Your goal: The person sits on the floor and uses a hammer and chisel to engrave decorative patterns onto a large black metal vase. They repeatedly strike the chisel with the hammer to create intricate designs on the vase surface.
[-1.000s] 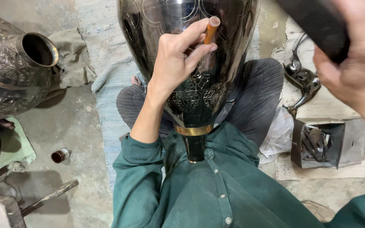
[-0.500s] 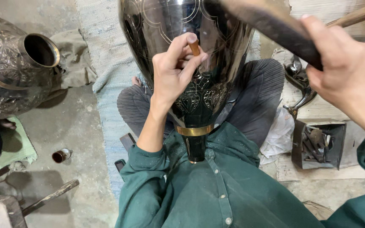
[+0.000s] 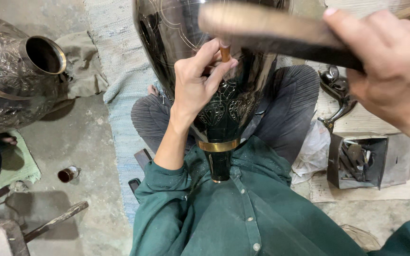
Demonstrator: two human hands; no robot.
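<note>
Engraved vase [image 3: 224,95], dark polished metal with a brass band at its neck, is resting neck-down against the person's green shirt [image 3: 243,213], its body rising between the crossed legs. The left hand [image 3: 198,85] is lying on the vase's belly, its fingers pinching a thin brown chisel [image 3: 225,53] whose tip is meeting the decorated surface. The right hand [image 3: 395,71] is closing around the handle of a hammer [image 3: 266,31], which is hanging blurred just above the chisel's head. Count: two hands, one chisel, one hammer, two vases; the second vase [image 3: 15,76], also engraved, is lying on its side on the floor at far left, well apart. A small brown bottle [image 3: 68,174] is sitting on the concrete near it, and an open metal box [image 3: 357,159] of tools is standing at right on a wooden board. Compared with half a second earlier, the hammer has swung lower and leftward across the vase, while the left hand is keeping its pinch at nearly the same spot.
</note>
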